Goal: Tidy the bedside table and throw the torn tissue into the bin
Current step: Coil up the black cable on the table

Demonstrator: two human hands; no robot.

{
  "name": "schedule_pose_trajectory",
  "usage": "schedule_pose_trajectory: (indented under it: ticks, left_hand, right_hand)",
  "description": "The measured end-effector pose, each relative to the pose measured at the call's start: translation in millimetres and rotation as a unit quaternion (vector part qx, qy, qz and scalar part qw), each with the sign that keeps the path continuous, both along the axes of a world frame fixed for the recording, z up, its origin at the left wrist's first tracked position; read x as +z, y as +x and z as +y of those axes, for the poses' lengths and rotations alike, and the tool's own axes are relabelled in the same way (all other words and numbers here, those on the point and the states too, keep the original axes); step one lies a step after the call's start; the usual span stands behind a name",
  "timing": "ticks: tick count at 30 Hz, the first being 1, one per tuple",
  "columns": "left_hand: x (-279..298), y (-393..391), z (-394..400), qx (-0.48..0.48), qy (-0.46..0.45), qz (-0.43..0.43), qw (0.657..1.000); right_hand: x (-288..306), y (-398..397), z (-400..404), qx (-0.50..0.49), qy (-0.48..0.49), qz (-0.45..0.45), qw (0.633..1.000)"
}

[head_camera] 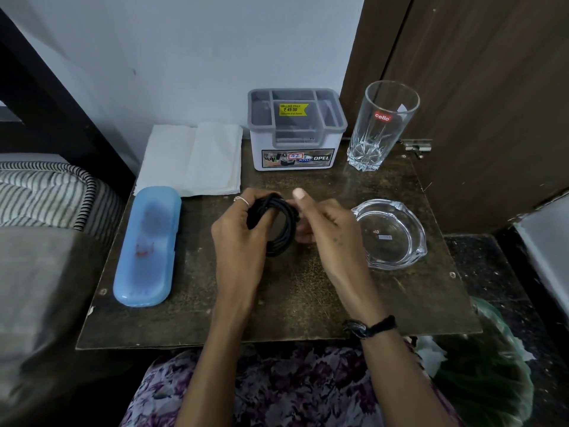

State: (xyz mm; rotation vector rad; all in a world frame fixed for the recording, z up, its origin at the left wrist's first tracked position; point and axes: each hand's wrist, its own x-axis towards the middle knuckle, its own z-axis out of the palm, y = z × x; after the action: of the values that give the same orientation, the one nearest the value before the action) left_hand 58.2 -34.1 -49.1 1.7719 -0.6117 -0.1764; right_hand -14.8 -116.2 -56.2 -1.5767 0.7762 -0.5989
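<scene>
The fingers of the left hand (238,224) curl around one side of a coil of black cable (274,224), thumb tucked through the loops, so that hand is closed on it. The right hand (323,223) pinches the opposite side, thumb raised and the other fingers partly hidden behind the coil. The coil is held just above the middle of the bedside table (292,297). It looks light and springy, likely to loosen if let go, so gripping across all the loops at once seems the safest hold.

Behind it, a folded white tissue (194,160) lies at the back left corner; whether it is torn I cannot tell. It should be soft and almost weightless, best pinched at an edge. Left of the hands lies a blue case (147,245), right of them a glass ashtray (391,234), both resting on the table. At the back stand a grey organiser (295,131) and a tall glass (381,127), which looks fragile. A green bag (486,359) sits low on the right, possibly the bin
</scene>
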Motion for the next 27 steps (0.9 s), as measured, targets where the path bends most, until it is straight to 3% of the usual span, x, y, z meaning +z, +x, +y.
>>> schedule_pose_trajectory:
  ticks: [7,13,20,27]
  left_hand:
    - [-3.6,2.0,1.7,0.036,0.025,-0.039,0.998]
    - [-8.0,-2.2,-4.6,-0.004,0.052,-0.044,0.998]
    - [-5.7,-5.8,-6.4,-0.009,0.007,0.104,0.995]
    - [1.4,5.9,-2.9,-0.106,-0.045,0.354,0.928]
  right_hand:
    - [2.3,3.8,-0.6,0.144,0.101,-0.015,0.984]
    - [-0.5,4.3,0.3,0.071,0.081,0.001,0.994]
    - [-5.6,4.2,0.6,0.002,0.123,0.004,0.992]
    - [-0.2,-4.0,-9.6,0.04,0.237,-0.008,0.971]
